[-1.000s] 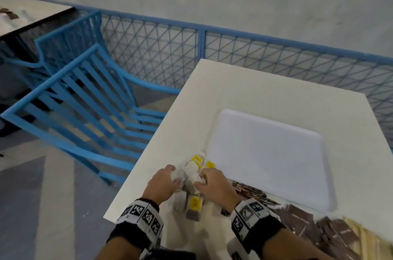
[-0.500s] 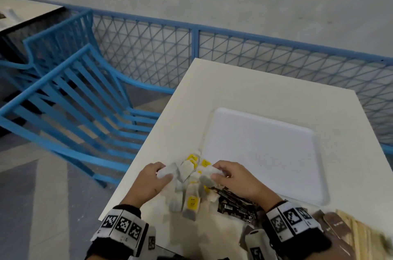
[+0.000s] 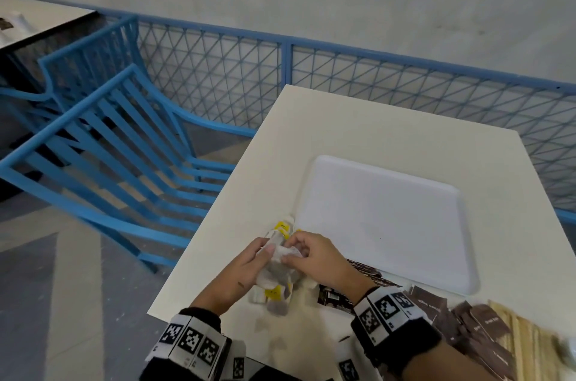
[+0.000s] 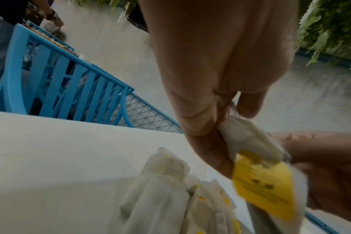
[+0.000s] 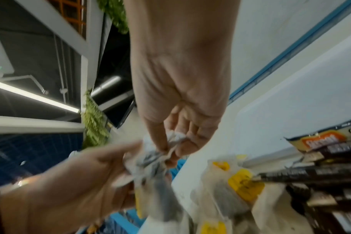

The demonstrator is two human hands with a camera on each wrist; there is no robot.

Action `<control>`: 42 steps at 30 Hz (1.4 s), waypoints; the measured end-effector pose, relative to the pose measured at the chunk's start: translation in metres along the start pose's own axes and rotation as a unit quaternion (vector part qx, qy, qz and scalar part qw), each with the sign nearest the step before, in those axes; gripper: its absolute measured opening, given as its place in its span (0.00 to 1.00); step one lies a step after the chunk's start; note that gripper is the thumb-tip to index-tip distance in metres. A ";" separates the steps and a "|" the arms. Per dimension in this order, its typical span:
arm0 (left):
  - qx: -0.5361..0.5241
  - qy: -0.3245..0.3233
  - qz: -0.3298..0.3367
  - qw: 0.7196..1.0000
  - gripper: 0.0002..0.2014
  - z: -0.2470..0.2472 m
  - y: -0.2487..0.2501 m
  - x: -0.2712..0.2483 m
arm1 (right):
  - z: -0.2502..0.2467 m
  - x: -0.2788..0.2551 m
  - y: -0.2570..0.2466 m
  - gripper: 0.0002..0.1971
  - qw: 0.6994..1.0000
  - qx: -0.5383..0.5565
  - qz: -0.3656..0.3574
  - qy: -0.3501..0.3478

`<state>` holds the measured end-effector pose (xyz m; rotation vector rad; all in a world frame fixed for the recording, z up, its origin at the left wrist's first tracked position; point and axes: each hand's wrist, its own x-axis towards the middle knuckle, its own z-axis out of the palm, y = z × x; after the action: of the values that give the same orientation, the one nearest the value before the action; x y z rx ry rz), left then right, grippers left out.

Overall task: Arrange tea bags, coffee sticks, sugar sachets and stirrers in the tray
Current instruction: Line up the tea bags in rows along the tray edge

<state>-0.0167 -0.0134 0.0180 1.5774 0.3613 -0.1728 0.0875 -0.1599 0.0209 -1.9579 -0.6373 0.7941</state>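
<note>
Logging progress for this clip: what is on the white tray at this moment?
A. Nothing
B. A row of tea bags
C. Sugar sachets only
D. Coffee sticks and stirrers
A: the tray shows only its bare white surface, while both hands, left hand and right hand, hold tea bags in front of it over the table.
</note>
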 end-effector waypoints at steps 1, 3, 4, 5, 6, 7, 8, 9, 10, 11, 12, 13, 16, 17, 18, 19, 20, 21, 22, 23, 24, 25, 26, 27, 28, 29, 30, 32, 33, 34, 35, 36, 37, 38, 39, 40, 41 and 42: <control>-0.005 -0.003 0.003 1.000 0.20 0.001 -0.001 -0.001 | 0.004 0.001 0.002 0.11 1.000 -0.005 0.001 0.018; -0.005 -0.006 0.018 1.000 0.25 0.001 -0.003 -0.002 | 0.009 0.002 0.000 0.09 0.999 0.017 -0.003 0.040; -0.010 -0.001 0.026 1.000 0.26 0.001 -0.005 -0.002 | 0.010 0.001 -0.001 0.08 0.998 0.042 -0.004 0.045; -0.019 0.007 0.032 0.999 0.26 -0.001 -0.006 -0.003 | 0.012 0.000 -0.003 0.08 0.996 0.077 -0.003 0.045; -0.025 0.016 0.038 0.999 0.27 -0.003 -0.008 -0.004 | 0.013 -0.001 -0.005 0.08 0.993 0.114 -0.001 0.043; -0.028 0.029 0.045 0.998 0.28 -0.006 -0.009 -0.005 | 0.013 -0.002 -0.005 0.08 0.989 0.141 0.003 0.042; -0.023 0.044 0.050 0.997 0.29 -0.009 -0.011 -0.006 | 0.012 -0.002 -0.004 0.08 0.988 0.150 0.007 0.043; -0.015 0.059 0.056 0.997 0.29 -0.013 -0.012 -0.007 | 0.011 -0.003 -0.001 0.07 0.991 0.125 0.008 0.045; -0.005 0.073 0.061 0.995 0.28 -0.017 -0.013 -0.008 | 0.010 -0.003 0.003 0.06 0.997 0.068 0.002 0.048; 0.004 0.087 0.063 0.994 0.25 -0.021 -0.015 -0.009 | 0.010 -0.003 0.008 0.05 0.999 -0.007 -0.012 0.045; 0.011 0.101 0.064 0.993 0.23 -0.025 -0.016 -0.011 | 0.010 -0.004 0.013 0.05 0.996 -0.076 -0.031 0.034; 0.015 0.111 0.065 0.992 0.20 -0.029 -0.018 -0.012 | 0.012 -0.006 0.018 0.06 0.990 -0.135 -0.045 0.017; 0.023 0.126 0.072 0.989 0.18 -0.035 -0.021 -0.015 | 0.023 -0.008 0.032 0.13 0.957 -0.278 -0.066 -0.047; 0.023 0.129 0.073 0.989 0.18 -0.036 -0.021 -0.015 | 0.028 -0.009 0.036 0.17 0.942 -0.321 -0.067 -0.066; 0.023 0.132 0.074 0.988 0.19 -0.037 -0.021 -0.016 | 0.033 -0.008 0.039 0.20 0.928 -0.358 -0.071 -0.077; 0.023 0.132 0.074 0.988 0.19 -0.036 -0.021 -0.015 | 0.037 -0.008 0.041 0.23 0.914 -0.390 -0.078 -0.080; 0.026 0.132 0.074 0.988 0.19 -0.036 -0.020 -0.015 | 0.040 -0.008 0.042 0.24 0.903 -0.414 -0.087 -0.077; 0.029 0.131 0.074 0.988 0.18 -0.035 -0.019 -0.014 | 0.042 -0.008 0.044 0.23 0.899 -0.423 -0.095 -0.070; 0.031 0.130 0.075 0.988 0.16 -0.034 -0.018 -0.014 | 0.044 -0.008 0.043 0.22 0.898 -0.422 -0.109 -0.058; 0.031 0.130 0.076 0.988 0.15 -0.033 -0.018 -0.014 | 0.045 -0.009 0.044 0.20 0.899 -0.418 -0.124 -0.048; 0.031 0.127 0.077 0.988 0.15 -0.032 -0.018 -0.014 | 0.044 -0.010 0.043 0.18 0.901 -0.410 -0.138 -0.038; 0.030 0.125 0.079 0.989 0.17 -0.032 -0.018 -0.013 | 0.043 -0.010 0.043 0.15 0.904 -0.400 -0.145 -0.031; 0.030 0.122 0.081 0.989 0.18 -0.031 -0.019 -0.012 | 0.041 -0.011 0.042 0.13 0.911 -0.385 -0.146 -0.026; 0.030 0.119 0.083 0.989 0.19 -0.031 -0.019 -0.012 | 0.038 -0.012 0.041 0.11 0.921 -0.361 -0.143 -0.023; 0.030 0.116 0.085 0.989 0.19 -0.030 -0.019 -0.011 | 0.033 -0.014 0.039 0.10 0.937 -0.323 -0.128 -0.027; 0.028 0.114 0.086 0.989 0.20 -0.030 -0.018 -0.011 | 0.027 -0.017 0.036 0.08 0.956 -0.273 -0.106 -0.034; 0.026 0.111 0.088 0.990 0.21 -0.029 -0.018 -0.010 | 0.021 -0.020 0.033 0.08 0.973 -0.213 -0.078 -0.048; 0.019 0.101 0.093 0.990 0.25 -0.026 -0.016 -0.009 | 0.006 -0.027 0.026 0.14 0.992 -0.100 -0.036 -0.069; 0.015 0.097 0.095 0.991 0.27 -0.024 -0.015 -0.008 | 0.000 -0.031 0.024 0.15 0.995 -0.064 -0.029 -0.074; 0.011 0.093 0.097 0.991 0.27 -0.022 -0.013 -0.007 | -0.005 -0.033 0.022 0.15 0.996 -0.040 -0.028 -0.076; 0.006 0.089 0.098 0.991 0.28 -0.019 -0.012 -0.005 | -0.008 -0.035 0.019 0.14 0.997 -0.027 -0.032 -0.071; 0.003 0.082 0.099 0.992 0.28 -0.016 -0.009 -0.004 | -0.009 -0.036 0.017 0.14 0.997 -0.019 -0.040 -0.063; 0.001 0.075 0.099 0.992 0.28 -0.012 -0.006 -0.002 | -0.009 -0.037 0.014 0.14 0.997 -0.005 -0.045 -0.056; -0.002 0.070 0.096 0.993 0.28 -0.009 -0.005 -0.001 | -0.008 -0.037 0.013 0.14 0.997 0.013 -0.045 -0.056; -0.004 0.066 0.092 0.994 0.28 -0.005 -0.003 0.001 | -0.007 -0.037 0.012 0.13 0.997 0.029 -0.047 -0.061; -0.008 0.061 0.091 0.994 0.28 -0.001 -0.001 0.001 | -0.005 -0.038 0.011 0.11 0.996 0.043 -0.048 -0.062; -0.013 0.056 0.092 0.994 0.28 0.003 0.001 0.002 | -0.003 -0.038 0.011 0.10 0.995 0.059 -0.050 -0.058; -0.015 0.050 0.091 0.994 0.27 0.007 0.004 0.003 | -0.002 -0.039 0.011 0.10 0.995 0.073 -0.047 -0.054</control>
<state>-0.0121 -0.0203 0.0205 1.5845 0.2940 0.0529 0.0643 -0.1932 0.0226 -1.7497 -0.7101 0.8684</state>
